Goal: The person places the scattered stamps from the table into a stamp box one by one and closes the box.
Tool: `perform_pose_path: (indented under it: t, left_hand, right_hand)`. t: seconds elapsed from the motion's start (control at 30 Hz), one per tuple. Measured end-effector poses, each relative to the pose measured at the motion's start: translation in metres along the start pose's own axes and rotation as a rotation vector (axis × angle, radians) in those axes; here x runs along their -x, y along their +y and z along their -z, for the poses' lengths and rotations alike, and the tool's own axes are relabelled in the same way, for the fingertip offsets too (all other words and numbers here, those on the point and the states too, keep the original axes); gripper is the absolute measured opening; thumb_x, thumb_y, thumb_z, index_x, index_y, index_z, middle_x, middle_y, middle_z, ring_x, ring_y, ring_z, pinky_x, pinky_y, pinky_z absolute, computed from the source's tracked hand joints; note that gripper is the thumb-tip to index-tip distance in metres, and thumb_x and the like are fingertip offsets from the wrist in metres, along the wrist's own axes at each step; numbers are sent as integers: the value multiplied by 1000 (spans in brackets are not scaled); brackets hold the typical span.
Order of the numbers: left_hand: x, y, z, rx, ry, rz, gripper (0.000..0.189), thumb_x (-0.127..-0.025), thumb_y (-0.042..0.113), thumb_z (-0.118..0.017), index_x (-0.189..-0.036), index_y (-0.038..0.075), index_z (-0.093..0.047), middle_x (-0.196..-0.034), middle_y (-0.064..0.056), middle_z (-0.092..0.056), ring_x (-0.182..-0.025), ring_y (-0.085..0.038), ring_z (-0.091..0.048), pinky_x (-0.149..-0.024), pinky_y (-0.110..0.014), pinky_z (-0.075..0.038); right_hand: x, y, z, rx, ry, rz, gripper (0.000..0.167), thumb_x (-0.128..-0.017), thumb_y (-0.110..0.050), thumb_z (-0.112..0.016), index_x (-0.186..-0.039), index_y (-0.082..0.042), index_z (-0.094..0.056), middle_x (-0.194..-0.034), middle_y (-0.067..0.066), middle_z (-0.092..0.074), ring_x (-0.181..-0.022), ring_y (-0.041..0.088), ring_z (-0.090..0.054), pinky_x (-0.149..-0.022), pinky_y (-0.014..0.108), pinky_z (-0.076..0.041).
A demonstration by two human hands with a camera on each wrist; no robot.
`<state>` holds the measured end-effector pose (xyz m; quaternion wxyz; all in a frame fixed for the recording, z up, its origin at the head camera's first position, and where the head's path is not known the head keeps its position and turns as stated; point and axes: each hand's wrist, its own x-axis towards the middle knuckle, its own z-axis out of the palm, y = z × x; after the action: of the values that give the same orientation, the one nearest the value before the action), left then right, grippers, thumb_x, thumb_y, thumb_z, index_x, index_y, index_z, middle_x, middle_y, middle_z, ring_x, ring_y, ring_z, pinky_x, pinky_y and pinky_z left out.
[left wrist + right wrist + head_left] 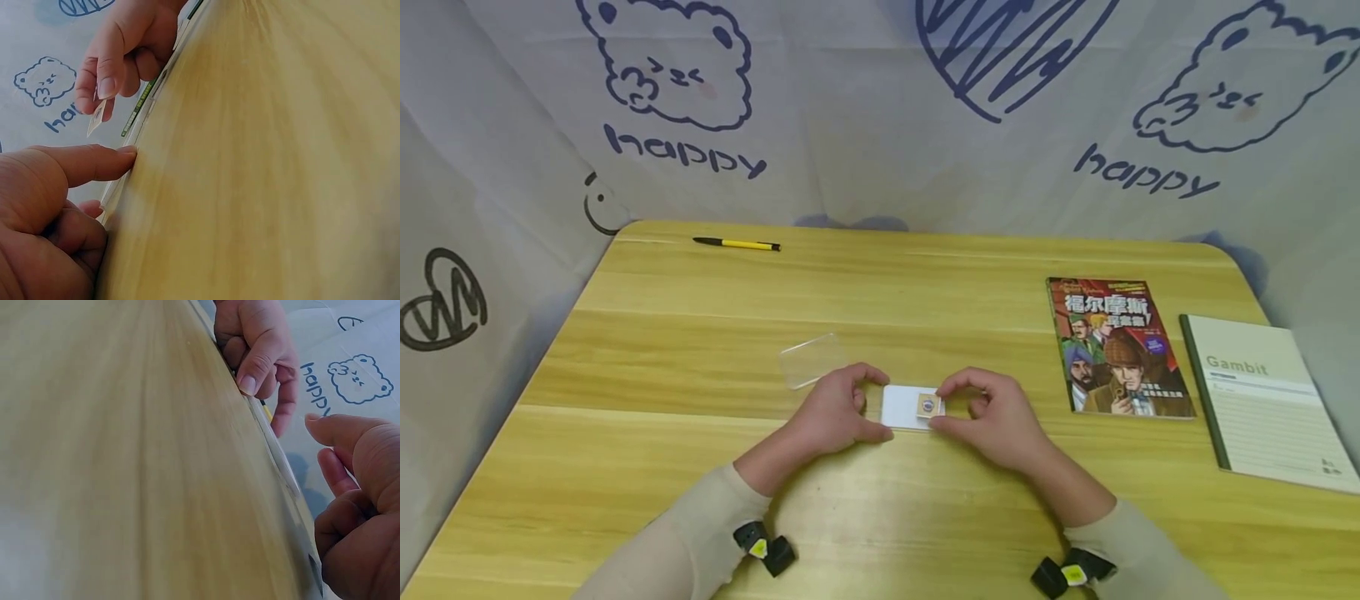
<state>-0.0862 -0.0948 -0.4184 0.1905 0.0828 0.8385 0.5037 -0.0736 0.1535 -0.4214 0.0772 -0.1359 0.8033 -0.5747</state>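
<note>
A small white rectangular box (898,407) with a clear edge lies flat on the table. My left hand (838,408) holds its left end, thumb at the near side and index finger at the far side. Over the right end of the box, my right hand (1000,421) pinches a small square tan card (928,406) with a round dark mark. In the left wrist view the card (96,119) is tilted, raised above the box. A clear plastic lid (812,361) rests on the table just beyond the left hand.
A yellow and black pen (737,244) lies near the table's far edge. To the right are a comic-style book (1120,350) and a pale notebook (1262,400). A white cloth (850,125) with drawings hangs behind the wooden table (662,333).
</note>
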Motion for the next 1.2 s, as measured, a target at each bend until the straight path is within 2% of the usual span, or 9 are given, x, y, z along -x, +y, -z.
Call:
perform_pose_path:
  t: [0.13, 0.2, 0.37, 0.43, 0.5, 0.67, 0.8, 0.9, 1.2]
  left_hand:
    - [0, -1, 0, -9, 1, -9, 65, -65, 2, -92, -122, 5, -62, -61, 1, -37, -50, -13, -34, -47, -27, -29]
    - [0, -1, 0, -11, 1, -11, 65, -65, 3, -92, -122, 5, -62, -61, 1, -37, -50, -13, -34, -47, -28, -29]
    - [-1, -1, 0, -13, 0, -9, 65, -65, 3, -92, -123, 5, -62, -61, 1, -38, -51, -13, -35, -48, -27, -30]
    - [-1, -1, 0, -14, 0, -9, 65, -65, 3, -92, -122, 5, -62, -61, 1, -39, -51, -13, -35, -48, -27, -30]
    - [-1, -1, 1, -15, 0, -10, 65, -65, 3, -92, -122, 5, -62, -61, 1, -39, -50, -13, -35, -48, -27, -30]
    - [0, -2, 1, -9, -4, -15, 65, -65, 3, -92, -123, 4, -61, -60, 2, -38, -49, -12, -34, -47, -27, -30]
    - [0, -2, 1, -2, -8, -20, 66, -65, 3, -92, -123, 4, -61, -60, 2, -38, -49, -12, -34, -47, -27, -30]
    - [0, -3, 1, -2, -8, -24, 66, -65, 3, -92, -123, 4, -61, -60, 2, -38, -49, -12, -34, -47, -27, -30]
    - [-1, -2, 1, 5, -7, -23, 66, -65, 3, -92, -123, 4, -61, -59, 2, -38, -49, -12, -34, -46, -27, -30]
  right_hand:
    - [-2, 0, -3, 10, -7, -3, 26, -76, -14, -89, -96, -16, -72, -55, 6, -48, -40, 8, -27, -38, 23, -22]
    - [-3, 0, -3, 18, -9, -13, 27, -76, -16, -89, -96, -16, -72, -55, 5, -48, -40, 8, -27, -38, 23, -22]
    - [-1, 1, 2, 75, -4, -39, 27, -76, -16, -89, -96, -17, -72, -79, 3, -67, -40, 7, -28, -38, 24, -23]
    - [0, 1, 3, 104, -4, -41, 27, -75, -15, -90, -95, -18, -72, -75, 2, -65, -41, 7, -28, -38, 24, -23]
    - [0, 1, 5, 126, -7, -39, 27, -75, -16, -90, -96, -19, -72, -65, 3, -58, -41, 8, -28, -39, 24, -23]
    - [0, 1, 7, 163, -12, -34, 27, -76, -17, -90, -96, -20, -72, -57, 1, -47, -42, 8, -29, -40, 24, -23]
    - [-1, 2, 7, 180, -11, -29, 27, -76, -16, -89, -96, -20, -72, -72, -2, -62, -42, 9, -30, -40, 25, -25]
    - [-1, 3, 7, 191, -9, -19, 28, -76, -15, -89, -97, -20, -72, -89, -6, -69, -43, 9, -31, -40, 26, -26]
    - [-2, 3, 7, 232, -19, -19, 28, -78, -15, -88, -101, -17, -73, -88, -8, -69, -46, 10, -36, -42, 25, -29]
